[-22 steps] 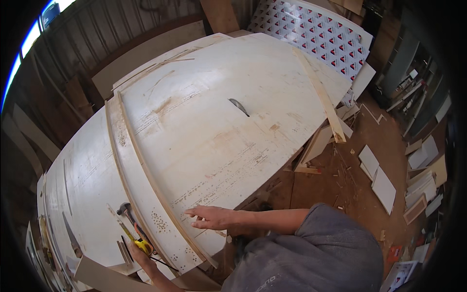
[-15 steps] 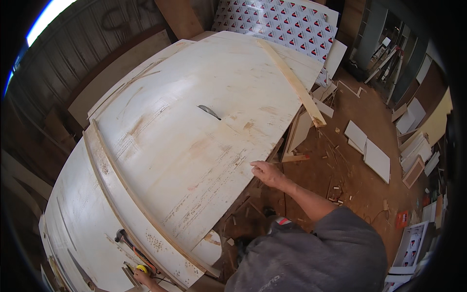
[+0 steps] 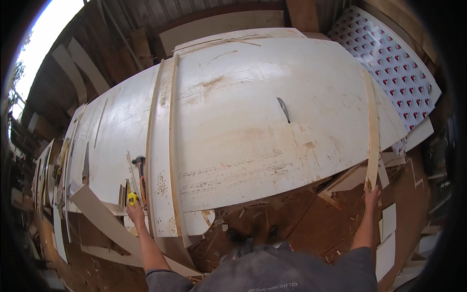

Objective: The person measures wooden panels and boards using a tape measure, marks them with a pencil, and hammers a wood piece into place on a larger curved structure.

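My left hand (image 3: 135, 214) is closed around a yellow tape measure (image 3: 132, 198) at the near left edge of the big white worktop (image 3: 233, 155). Just beyond it lies a hammer (image 3: 141, 177) with a dark head and an orange-and-black handle. With my right arm stretched out to the right, my right hand (image 3: 372, 195) grips the near end of a long pale wooden strip (image 3: 372, 126). This strip lies across the worktop's right end, its near end jutting past the edge.
A toothed saw blade (image 3: 283, 110) pokes up through the worktop. Two wooden battens (image 3: 173, 126) run across its left part. A patterned sheet (image 3: 389, 73) stands behind on the right. White panels (image 3: 387, 228) and offcuts lie on the brown floor.
My view has swung left. My right hand has gone from the worktop's near edge to the wooden strip's end and taken hold of it. My left hand stays at the tape measure.
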The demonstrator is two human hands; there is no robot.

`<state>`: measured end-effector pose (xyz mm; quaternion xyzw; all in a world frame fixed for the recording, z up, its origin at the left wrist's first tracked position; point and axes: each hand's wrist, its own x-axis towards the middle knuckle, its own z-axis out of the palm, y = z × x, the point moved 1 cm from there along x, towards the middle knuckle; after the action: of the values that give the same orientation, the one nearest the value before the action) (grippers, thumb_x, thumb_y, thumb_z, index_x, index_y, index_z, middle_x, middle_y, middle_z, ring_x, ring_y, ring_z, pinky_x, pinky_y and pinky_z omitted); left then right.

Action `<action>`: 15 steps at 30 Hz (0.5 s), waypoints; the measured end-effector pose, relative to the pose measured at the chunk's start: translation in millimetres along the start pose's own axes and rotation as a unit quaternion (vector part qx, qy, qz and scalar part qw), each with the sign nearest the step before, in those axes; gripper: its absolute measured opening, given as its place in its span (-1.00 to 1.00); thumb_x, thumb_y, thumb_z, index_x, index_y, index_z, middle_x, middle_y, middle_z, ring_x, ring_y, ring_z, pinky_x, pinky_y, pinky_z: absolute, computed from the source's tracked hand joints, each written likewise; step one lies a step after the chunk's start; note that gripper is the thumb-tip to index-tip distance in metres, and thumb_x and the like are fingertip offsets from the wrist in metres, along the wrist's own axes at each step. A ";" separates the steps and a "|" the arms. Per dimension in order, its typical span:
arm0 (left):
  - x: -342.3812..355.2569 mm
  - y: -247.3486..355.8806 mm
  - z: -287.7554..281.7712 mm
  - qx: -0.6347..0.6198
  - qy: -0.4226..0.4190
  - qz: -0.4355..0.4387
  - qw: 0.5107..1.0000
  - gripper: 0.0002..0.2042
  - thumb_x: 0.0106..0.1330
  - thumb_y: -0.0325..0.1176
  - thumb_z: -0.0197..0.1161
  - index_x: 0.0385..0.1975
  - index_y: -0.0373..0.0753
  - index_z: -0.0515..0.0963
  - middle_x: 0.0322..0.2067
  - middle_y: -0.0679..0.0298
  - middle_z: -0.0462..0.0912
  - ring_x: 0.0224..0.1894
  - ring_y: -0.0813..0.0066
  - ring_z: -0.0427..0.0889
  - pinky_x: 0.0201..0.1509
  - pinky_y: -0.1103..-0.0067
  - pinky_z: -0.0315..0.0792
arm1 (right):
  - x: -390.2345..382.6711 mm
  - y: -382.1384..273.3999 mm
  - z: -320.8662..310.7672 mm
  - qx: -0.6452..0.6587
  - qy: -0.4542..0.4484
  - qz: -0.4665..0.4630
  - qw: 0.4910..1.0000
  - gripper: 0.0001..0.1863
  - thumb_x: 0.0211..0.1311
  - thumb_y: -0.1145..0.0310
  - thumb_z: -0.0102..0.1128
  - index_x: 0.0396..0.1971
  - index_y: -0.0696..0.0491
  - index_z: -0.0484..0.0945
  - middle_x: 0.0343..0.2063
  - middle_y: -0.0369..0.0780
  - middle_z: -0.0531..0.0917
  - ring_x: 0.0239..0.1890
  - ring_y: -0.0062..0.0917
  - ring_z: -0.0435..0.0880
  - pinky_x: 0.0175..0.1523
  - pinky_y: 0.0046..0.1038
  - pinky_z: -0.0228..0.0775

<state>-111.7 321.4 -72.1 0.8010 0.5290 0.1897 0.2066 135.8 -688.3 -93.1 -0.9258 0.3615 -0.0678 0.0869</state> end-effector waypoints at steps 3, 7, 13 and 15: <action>-61.1 18.8 -47.5 -0.044 0.066 0.053 0.995 -0.45 0.37 -0.22 0.12 0.29 -0.36 0.27 0.18 -0.18 0.36 0.26 -0.11 0.32 0.35 0.24 0.20 | 43.2 -11.9 36.8 0.029 -0.015 -0.008 0.999 -0.15 0.31 -0.26 -0.04 0.27 0.23 0.26 0.14 0.12 0.43 0.19 -0.02 0.45 0.24 -0.05 0.33; -153.3 73.5 -52.6 -0.118 0.085 0.085 0.986 -0.50 0.41 -0.25 0.10 0.28 -0.37 0.30 0.19 -0.12 0.37 0.24 -0.02 0.37 0.33 0.29 0.25 | 112.7 23.3 54.8 0.139 -0.152 -0.015 0.978 -0.23 0.39 -0.21 -0.12 0.07 0.31 0.42 -0.06 0.11 0.59 -0.02 -0.10 0.63 0.05 -0.13 0.46; -281.3 171.1 -46.0 -0.238 -0.010 0.089 0.967 -0.58 0.43 -0.25 0.10 0.21 -0.32 0.37 0.12 -0.05 0.45 0.19 0.08 0.42 0.30 0.33 0.28 | 93.2 -13.1 63.6 0.437 -0.352 0.068 0.825 -0.29 0.33 -0.22 0.05 0.20 0.10 0.41 -0.10 -0.19 0.61 -0.13 -0.37 0.62 -0.13 -0.28 0.48; -306.9 197.2 -36.6 -0.264 -0.052 0.112 0.957 -0.57 0.43 -0.24 0.12 0.21 -0.30 0.38 0.11 -0.03 0.46 0.18 0.09 0.45 0.29 0.34 0.31 | 76.4 -37.6 51.6 0.482 -0.370 0.047 0.793 -0.33 0.29 -0.19 0.14 0.18 0.04 0.42 -0.11 -0.24 0.60 -0.17 -0.44 0.61 -0.18 -0.40 0.47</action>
<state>-92.2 -27.9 37.4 0.7807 0.3556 0.3023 0.4156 226.0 -707.4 -130.8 -0.7001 0.2651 0.1186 0.6523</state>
